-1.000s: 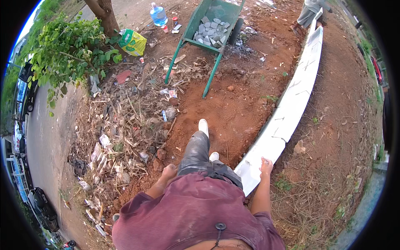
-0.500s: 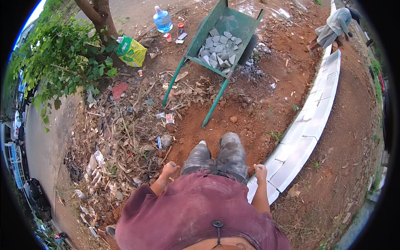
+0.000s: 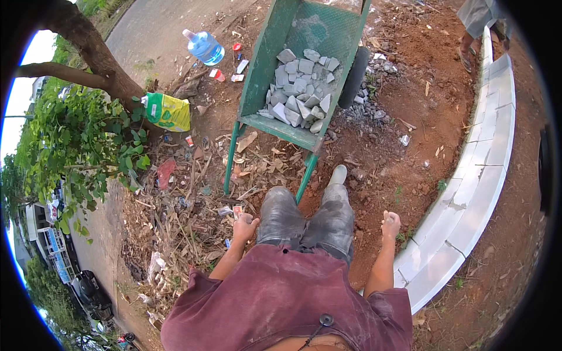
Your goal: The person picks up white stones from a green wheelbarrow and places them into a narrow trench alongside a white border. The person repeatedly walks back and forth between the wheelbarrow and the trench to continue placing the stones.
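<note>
A green metal wheelbarrow (image 3: 249,82) stands ahead of me with its two handles pointing back toward my legs. Broken grey stone pieces (image 3: 301,85) lie heaped in its tray. My left hand (image 3: 244,226) hangs beside my left thigh with fingers curled, nearest the left handle (image 3: 229,167) but apart from it. My right hand (image 3: 390,224) is held out to my right over bare soil, its fingers folded into a loose fist. I see nothing in either hand. The right handle (image 3: 307,175) runs down between my knees, partly hidden by my leg.
A curved row of pale kerb blocks (image 3: 468,187) borders the right side, with another person (image 3: 477,20) at its far end. At left are a tree (image 3: 105,76), a yellow-green bag (image 3: 170,112), a blue water bottle (image 3: 205,48) and dry leaf litter (image 3: 181,216).
I have stepped closer to the wheelbarrow, my right boot now forward beside its right handle. Both hands have swung forward, the right one farther out. The other person has slipped toward the view's edge.
</note>
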Action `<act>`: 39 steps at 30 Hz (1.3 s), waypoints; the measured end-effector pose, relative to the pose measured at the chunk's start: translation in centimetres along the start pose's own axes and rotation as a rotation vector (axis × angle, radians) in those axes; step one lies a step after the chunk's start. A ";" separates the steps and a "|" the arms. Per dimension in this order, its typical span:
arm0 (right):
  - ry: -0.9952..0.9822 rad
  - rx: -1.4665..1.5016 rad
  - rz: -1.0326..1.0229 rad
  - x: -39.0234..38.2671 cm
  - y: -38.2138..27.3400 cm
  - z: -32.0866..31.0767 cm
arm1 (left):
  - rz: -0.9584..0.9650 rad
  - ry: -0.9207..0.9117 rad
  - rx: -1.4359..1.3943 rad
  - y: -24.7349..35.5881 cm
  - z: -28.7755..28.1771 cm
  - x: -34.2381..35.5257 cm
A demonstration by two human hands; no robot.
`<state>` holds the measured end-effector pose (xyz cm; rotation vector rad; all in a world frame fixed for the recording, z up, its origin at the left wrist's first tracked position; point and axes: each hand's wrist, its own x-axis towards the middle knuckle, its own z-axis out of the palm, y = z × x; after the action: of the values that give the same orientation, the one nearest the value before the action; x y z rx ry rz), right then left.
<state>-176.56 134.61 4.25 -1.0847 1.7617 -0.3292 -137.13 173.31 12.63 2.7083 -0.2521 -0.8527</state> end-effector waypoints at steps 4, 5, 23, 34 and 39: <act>-0.287 -0.029 -0.268 -1.7 -15.2 10.2 | 0.047 0.041 0.027 5.6 -3.6 3.5; -0.362 -0.013 -0.261 -0.8 -16.5 12.7 | 0.030 0.031 -0.005 7.7 -4.3 5.7; -0.252 -0.944 -0.518 26.5 -24.5 63.1 | -0.016 -0.138 0.263 27.5 18.0 68.3; -0.139 -1.002 -0.678 33.0 -16.8 71.0 | -0.066 -0.560 0.441 27.1 23.9 76.5; -0.221 -0.940 -0.682 33.3 -17.2 70.1 | -0.077 -0.587 0.401 27.2 25.0 77.1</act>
<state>-111.37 116.18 -37.29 -2.2950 1.2777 0.2607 -91.38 122.82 -39.01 2.7498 -0.4858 -1.7811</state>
